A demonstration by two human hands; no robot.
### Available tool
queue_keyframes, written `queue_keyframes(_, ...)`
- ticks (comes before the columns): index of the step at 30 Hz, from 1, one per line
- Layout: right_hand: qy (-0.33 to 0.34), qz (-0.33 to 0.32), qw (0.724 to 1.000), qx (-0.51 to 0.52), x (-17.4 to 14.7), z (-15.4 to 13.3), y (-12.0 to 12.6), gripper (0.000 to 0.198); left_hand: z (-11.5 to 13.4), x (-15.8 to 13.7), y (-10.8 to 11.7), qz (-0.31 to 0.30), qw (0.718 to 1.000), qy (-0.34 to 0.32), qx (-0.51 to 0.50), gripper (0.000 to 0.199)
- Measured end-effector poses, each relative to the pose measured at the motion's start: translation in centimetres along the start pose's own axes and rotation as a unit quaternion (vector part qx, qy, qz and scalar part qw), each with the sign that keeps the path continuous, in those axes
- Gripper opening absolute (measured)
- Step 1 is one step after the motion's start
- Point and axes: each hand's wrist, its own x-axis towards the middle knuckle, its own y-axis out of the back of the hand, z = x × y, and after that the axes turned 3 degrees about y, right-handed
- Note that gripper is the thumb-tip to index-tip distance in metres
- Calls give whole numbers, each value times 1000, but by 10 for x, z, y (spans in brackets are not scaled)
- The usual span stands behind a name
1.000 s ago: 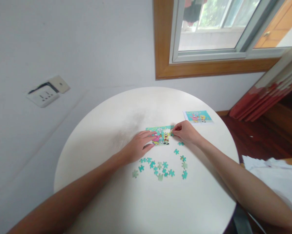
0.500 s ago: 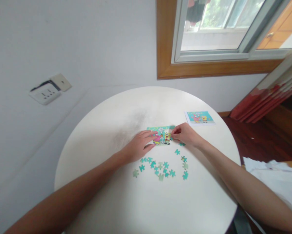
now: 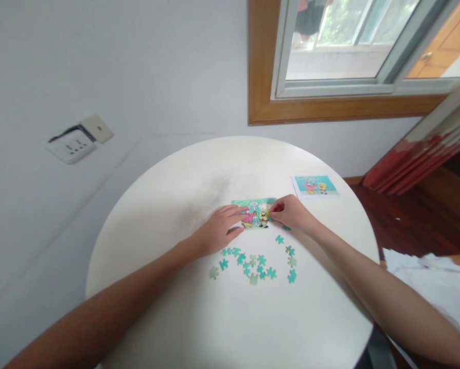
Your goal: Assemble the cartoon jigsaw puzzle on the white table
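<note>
The partly assembled puzzle [image 3: 255, 206] is placed beneath the fingers of the left hand [image 3: 217, 233] and just beside the fingertips of the right hand [image 3: 294, 213]. The left fingers are spread flat over its left part; the right thumb and fingers are pinched together at its right side, apparently on a small piece [image 3: 270, 218], mostly hidden. Loose pieces [image 3: 261, 272] are scattered on the table [image 3: 199, 323], nearer the body than the fingers. The puzzle is judged light, thin and fairly stiff, but easily parted at its seams; it is best steadied flat from above, single pieces being gripped by their edges.
</note>
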Motion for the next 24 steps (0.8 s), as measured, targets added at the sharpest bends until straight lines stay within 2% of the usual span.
queue_keyframes(11, 18, 11, 998, -58, 0, -3, -3, 7, 1, 1, 0, 6, 1000, -8, 0, 34)
queue_keyframes(17, 74, 67, 994, -52, 4, -4, 17, 21, 1, 0, 1, -4, 1000, 1, 3, 34)
queue_keyframes(24, 139, -67, 983, -96, -4, -10, 27, 35, 0, 1, 0, -1, 1000, -4, 7, 34)
